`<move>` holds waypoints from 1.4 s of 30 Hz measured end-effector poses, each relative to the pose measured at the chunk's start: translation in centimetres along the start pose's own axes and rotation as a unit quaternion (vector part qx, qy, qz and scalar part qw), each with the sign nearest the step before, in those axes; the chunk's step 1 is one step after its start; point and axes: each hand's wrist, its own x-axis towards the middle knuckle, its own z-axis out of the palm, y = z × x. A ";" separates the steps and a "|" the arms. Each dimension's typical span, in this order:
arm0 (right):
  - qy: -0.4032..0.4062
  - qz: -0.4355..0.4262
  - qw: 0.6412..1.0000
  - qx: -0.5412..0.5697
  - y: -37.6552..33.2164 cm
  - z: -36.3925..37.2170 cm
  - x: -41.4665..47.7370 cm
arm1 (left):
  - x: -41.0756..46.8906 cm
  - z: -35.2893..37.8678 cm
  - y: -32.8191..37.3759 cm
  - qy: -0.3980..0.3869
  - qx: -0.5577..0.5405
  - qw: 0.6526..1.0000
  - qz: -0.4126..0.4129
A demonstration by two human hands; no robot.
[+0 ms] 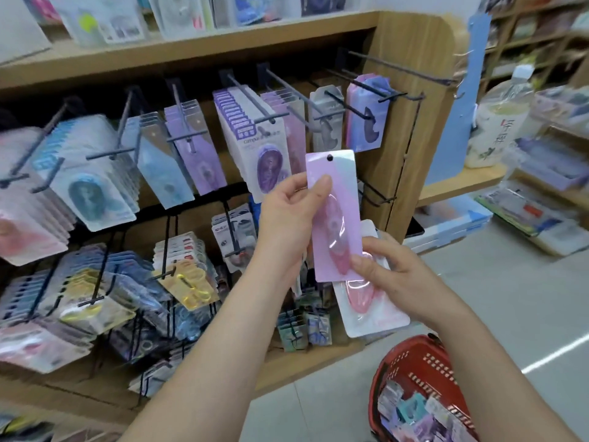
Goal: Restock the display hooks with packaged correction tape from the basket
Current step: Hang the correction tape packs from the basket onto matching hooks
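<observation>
My left hand [287, 218] grips a pink packaged correction tape [334, 199] upright in front of the display, thumb on its front; a punched hole shows at its top. My right hand [392, 269] pinches the lower end of that pack and holds a second, white-backed pink pack [373, 311] behind it. The red basket [411, 368] sits on the floor at the lower right with several small packs inside. Dark display hooks [267, 100] jut from the wooden rack above, carrying purple, blue and pink packs. The hook [398, 67] at the upper right is bare.
A lower row of hooks [165, 272] holds scissors and other small packs. A wooden shelf [191, 49] with goods runs above the rack. On the right stand a blue sign [459, 122], a large bottle [500, 122] and low shelves with stationery. Grey floor lies beside the basket.
</observation>
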 end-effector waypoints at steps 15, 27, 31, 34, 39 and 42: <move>-0.068 -0.034 0.997 0.019 2.8 -3.4 8.0 | 5.6 2.5 -0.2 0.128 0.078 0.986 0.075; -0.132 -0.022 0.989 0.070 3.1 -4.5 9.3 | 5.3 2.9 -0.8 0.168 0.168 0.964 0.120; -0.119 -0.008 0.990 0.076 2.6 -4.7 10.8 | 4.8 1.6 -1.0 0.097 0.227 0.968 0.043; -0.105 -0.016 0.991 0.077 2.4 -4.4 11.7 | 3.8 0.7 -1.3 0.086 0.247 0.965 0.024; -0.132 0.014 0.982 0.136 2.9 -4.2 11.7 | 5.5 0.9 -1.9 0.174 0.257 0.949 0.062; -0.106 0.035 0.985 0.131 3.0 -3.9 12.5 | 6.2 0.6 -2.4 0.174 0.298 0.937 0.061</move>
